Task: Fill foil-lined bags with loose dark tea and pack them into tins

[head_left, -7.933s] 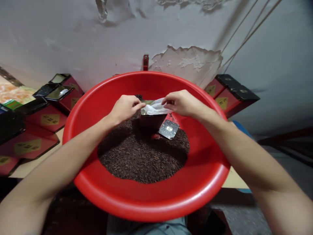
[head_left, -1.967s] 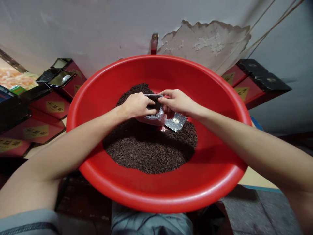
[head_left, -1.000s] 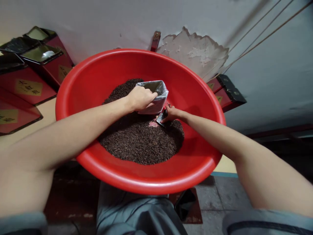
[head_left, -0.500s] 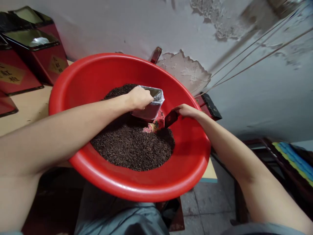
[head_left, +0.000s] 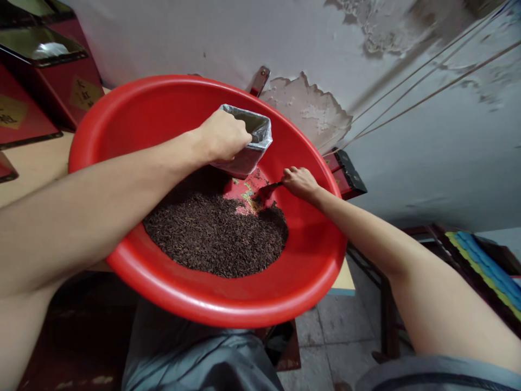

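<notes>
A large red plastic basin [head_left: 228, 315] holds a heap of dark loose tea leaves [head_left: 220, 233]. My left hand [head_left: 226, 136] grips the near rim of a square tin [head_left: 240, 165] lined with a clear plastic bag. That tin is held tilted above the tea, its mouth facing up and right. My right hand [head_left: 301, 182] is closed around the handle of a small dark scoop [head_left: 266, 191]. The scoop's end points down at the tea, over a bare patch of the basin's patterned floor [head_left: 244, 190]. Its exact shape is hard to make out.
Red tins with gold labels [head_left: 65, 89] stand on the wooden table [head_left: 36, 163] at left. Another red tin [head_left: 345, 174] lies beyond the basin's right rim. A peeling wall [head_left: 163, 38] rises close behind. Cords [head_left: 427, 92] run along it at upper right.
The lined tin has risen away from the tea, carried by my left hand. My right hand has turned the scoop, and more of the basin's patterned floor shows. The view has shifted slightly.
</notes>
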The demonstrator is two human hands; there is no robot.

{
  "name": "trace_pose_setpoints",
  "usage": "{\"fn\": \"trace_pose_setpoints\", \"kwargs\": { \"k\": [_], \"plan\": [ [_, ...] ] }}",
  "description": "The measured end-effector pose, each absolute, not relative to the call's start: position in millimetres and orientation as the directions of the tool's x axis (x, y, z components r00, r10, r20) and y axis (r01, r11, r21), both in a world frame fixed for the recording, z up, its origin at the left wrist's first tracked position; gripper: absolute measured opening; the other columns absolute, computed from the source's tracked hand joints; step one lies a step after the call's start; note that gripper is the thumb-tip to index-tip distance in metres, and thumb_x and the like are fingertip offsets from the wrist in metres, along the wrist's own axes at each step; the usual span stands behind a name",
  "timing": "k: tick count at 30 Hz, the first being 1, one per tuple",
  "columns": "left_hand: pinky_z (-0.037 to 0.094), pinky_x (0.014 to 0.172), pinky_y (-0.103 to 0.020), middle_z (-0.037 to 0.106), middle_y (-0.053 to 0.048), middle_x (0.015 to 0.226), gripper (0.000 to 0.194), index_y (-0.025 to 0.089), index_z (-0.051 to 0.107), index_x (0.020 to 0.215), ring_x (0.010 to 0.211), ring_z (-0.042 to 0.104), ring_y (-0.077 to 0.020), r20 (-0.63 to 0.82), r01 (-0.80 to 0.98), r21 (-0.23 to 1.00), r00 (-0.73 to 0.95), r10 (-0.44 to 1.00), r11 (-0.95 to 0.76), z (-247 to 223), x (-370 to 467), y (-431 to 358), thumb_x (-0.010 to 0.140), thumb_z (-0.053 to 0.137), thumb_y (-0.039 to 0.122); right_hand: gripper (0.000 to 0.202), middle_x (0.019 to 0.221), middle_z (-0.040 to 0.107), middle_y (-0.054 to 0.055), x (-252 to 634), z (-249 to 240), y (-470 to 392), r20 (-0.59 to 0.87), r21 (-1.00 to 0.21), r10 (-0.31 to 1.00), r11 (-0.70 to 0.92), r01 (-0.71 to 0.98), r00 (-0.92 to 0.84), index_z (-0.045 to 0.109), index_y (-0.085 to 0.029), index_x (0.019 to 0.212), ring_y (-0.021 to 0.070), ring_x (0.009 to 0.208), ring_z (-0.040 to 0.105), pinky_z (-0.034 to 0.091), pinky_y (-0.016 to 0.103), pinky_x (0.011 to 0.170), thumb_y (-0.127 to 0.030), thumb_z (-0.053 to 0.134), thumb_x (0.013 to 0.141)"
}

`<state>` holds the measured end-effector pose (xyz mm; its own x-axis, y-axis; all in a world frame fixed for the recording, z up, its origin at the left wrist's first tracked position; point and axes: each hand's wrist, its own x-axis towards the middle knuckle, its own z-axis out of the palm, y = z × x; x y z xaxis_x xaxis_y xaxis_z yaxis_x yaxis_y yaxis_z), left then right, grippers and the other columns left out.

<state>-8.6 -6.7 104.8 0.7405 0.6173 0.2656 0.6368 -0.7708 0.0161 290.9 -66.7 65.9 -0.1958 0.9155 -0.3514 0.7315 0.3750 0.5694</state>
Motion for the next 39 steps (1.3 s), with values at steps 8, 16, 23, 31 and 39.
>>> {"fn": "trace_pose_setpoints", "kwargs": {
  "k": [8, 16, 23, 31, 39],
  "plan": [
    [0.044, 0.103, -0.047, 0.076, -0.011, 0.106, 0.029, 0.020, 0.081, 0.110, 0.118, 0.066, -0.0371, 0.268, 0.653, 0.091, 0.711, 0.650, -0.752, 113, -13, -7, 0.084, 0.076, 0.031, 0.043, 0.115, 0.075, 0.024, 274, 59, -91, -0.604, 0.465, 0.763, 0.574, 0.674, -0.233, 0.061, -0.003, 0.137, 0.0286, 0.098, 0.074, 0.038, 0.035, 0.069, -0.013, 0.032, 0.106],
    [0.052, 0.074, -0.039, 0.079, -0.015, 0.100, 0.019, 0.016, 0.082, 0.102, 0.086, 0.064, -0.0234, 0.220, 0.710, -0.203, 0.705, 0.675, -0.675, 136, -15, -30, 0.085, 0.074, 0.016, 0.040, 0.106, 0.078, 0.026, 258, 55, -114, -0.617, 0.408, 0.779, 0.439, 0.800, -0.113, 0.066, -0.001, 0.129, 0.0343, 0.097, 0.077, 0.044, 0.035, 0.069, -0.014, 0.047, 0.096],
    [0.062, 0.087, -0.053, 0.077, -0.025, 0.117, 0.027, 0.006, 0.079, 0.111, 0.109, 0.074, -0.0438, 0.175, 0.708, -0.212, 0.706, 0.687, -0.674, 141, -18, -32, 0.087, 0.071, 0.016, 0.032, 0.103, 0.078, 0.022, 258, 53, -116, -0.658, 0.226, 0.753, 0.200, 0.953, -0.002, 0.071, -0.005, 0.114, 0.0273, 0.086, 0.076, 0.046, 0.029, 0.061, -0.009, 0.054, 0.087],
    [0.061, 0.088, -0.063, 0.075, -0.031, 0.116, 0.029, -0.003, 0.076, 0.109, 0.109, 0.073, -0.0535, 0.196, 0.695, -0.161, 0.718, 0.668, -0.700, 145, -17, -35, 0.086, 0.076, 0.014, 0.023, 0.066, 0.066, 0.000, 252, 53, -128, -0.752, -0.224, 0.659, -0.253, 0.941, -0.002, 0.060, -0.018, 0.083, 0.0160, 0.056, 0.064, 0.049, 0.024, 0.052, -0.003, 0.054, 0.066],
    [0.057, 0.098, -0.058, 0.073, -0.026, 0.129, 0.038, 0.008, 0.079, 0.123, 0.118, 0.070, -0.0490, 0.177, 0.730, -0.155, 0.683, 0.708, -0.666, 146, -13, -34, 0.087, 0.074, 0.014, 0.027, 0.061, 0.063, -0.002, 245, 40, -146, -0.748, -0.461, 0.663, -0.534, 0.708, 0.013, 0.062, -0.016, 0.077, 0.0118, 0.052, 0.058, 0.047, 0.020, 0.047, -0.004, 0.055, 0.054]
  ]
}}
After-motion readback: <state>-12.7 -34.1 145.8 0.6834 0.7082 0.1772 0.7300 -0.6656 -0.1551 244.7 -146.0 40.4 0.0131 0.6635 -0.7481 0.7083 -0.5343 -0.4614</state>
